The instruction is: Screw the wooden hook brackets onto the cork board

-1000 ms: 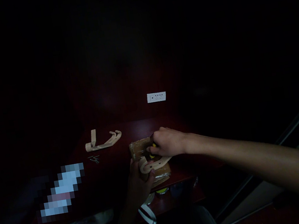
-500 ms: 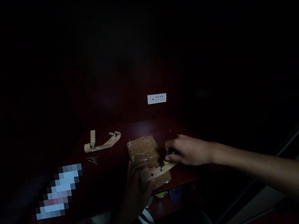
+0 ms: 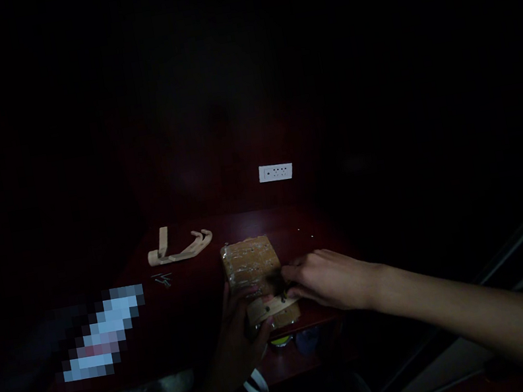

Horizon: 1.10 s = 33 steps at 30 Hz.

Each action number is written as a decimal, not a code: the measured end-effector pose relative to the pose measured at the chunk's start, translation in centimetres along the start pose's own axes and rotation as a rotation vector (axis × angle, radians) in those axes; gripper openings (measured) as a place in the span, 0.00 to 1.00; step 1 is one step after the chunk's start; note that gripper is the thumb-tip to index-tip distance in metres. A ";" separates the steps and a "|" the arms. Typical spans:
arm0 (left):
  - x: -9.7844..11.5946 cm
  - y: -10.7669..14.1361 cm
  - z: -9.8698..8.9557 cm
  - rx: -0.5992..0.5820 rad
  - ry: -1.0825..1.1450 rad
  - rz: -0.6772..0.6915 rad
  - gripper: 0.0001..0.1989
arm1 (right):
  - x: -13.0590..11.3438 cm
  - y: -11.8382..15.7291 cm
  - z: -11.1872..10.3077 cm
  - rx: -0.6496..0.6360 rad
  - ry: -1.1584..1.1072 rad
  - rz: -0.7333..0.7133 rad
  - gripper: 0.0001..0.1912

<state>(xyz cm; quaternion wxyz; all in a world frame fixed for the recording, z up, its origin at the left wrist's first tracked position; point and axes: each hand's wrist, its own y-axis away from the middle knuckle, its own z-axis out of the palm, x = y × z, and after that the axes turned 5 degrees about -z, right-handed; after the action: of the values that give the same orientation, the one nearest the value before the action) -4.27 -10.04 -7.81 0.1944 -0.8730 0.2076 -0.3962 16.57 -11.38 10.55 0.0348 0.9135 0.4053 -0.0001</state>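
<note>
Lower than half a second ago, our right hand (image 3: 325, 279) curls its fingers; we cannot tell their grip. Our left hand (image 3: 238, 326) pinches a pale, dark-spotted strip (image 3: 276, 305), lying between both hands' fingertips over a taped brown block (image 3: 252, 261).

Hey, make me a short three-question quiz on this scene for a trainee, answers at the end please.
1. True or false: the wall socket is black.
2. What lies just in front of the pale hooked piece that neither hand holds?
(a) a coil of rope
(b) thin metal pins
(c) a glass bottle
3. Fill the gap: the left hand grips a pale wooden-looking strip over a ____ block.

Key: 1. False, it is white. 2. b. 3. brown.
</note>
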 end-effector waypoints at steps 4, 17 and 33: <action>0.1 -0.1 0.2 0.026 -0.008 0.025 0.18 | -0.2 -0.6 0.0 -0.035 0.061 0.078 0.15; 0.6 -0.6 0.2 0.104 -0.023 0.114 0.17 | -0.6 -0.9 2.1 0.105 0.090 0.462 0.29; 0.2 -0.5 0.5 0.089 0.016 0.073 0.18 | -0.8 -0.3 1.0 0.194 -0.065 0.324 0.27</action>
<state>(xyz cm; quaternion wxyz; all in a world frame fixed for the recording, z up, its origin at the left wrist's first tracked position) -3.67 -9.65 -7.77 0.2456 -0.8522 0.2229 -0.4046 15.85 -11.81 9.52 -0.0410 0.9654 0.2497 -0.0633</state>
